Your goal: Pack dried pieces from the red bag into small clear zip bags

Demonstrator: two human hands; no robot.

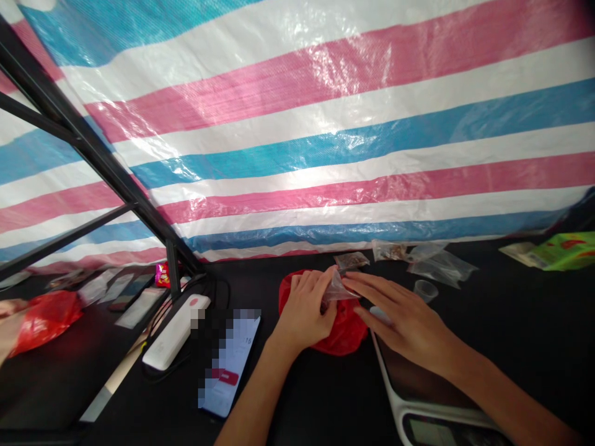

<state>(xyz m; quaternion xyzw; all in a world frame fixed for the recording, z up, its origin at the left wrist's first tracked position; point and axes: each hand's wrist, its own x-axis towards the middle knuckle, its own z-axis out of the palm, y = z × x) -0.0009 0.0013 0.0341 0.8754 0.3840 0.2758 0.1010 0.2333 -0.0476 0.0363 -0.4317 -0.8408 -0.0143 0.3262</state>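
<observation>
My left hand (307, 310) is closed on a small clear plastic bag (341, 288), pinching it between thumb and fingers. Beneath lies a crumpled red plastic bag (346, 331), partly hidden by both hands. My right hand (404, 316) reaches in from the other side with its fingers stretched out, the fingertips at the clear bag's edge and the thumb held apart from them. Below that hand sits a kitchen scale (427, 378) with a dark top and a small display. A small clear cup (425, 290) stands just beyond the right hand.
Small bags of brown bits (352, 260) and clear bags (441, 263) lie along the striped sheet (325, 142). A green packet (567, 251) is far right. Left are a phone (232, 365), a white power strip (176, 331), a black frame and another person's hand (12, 316) with a red bag.
</observation>
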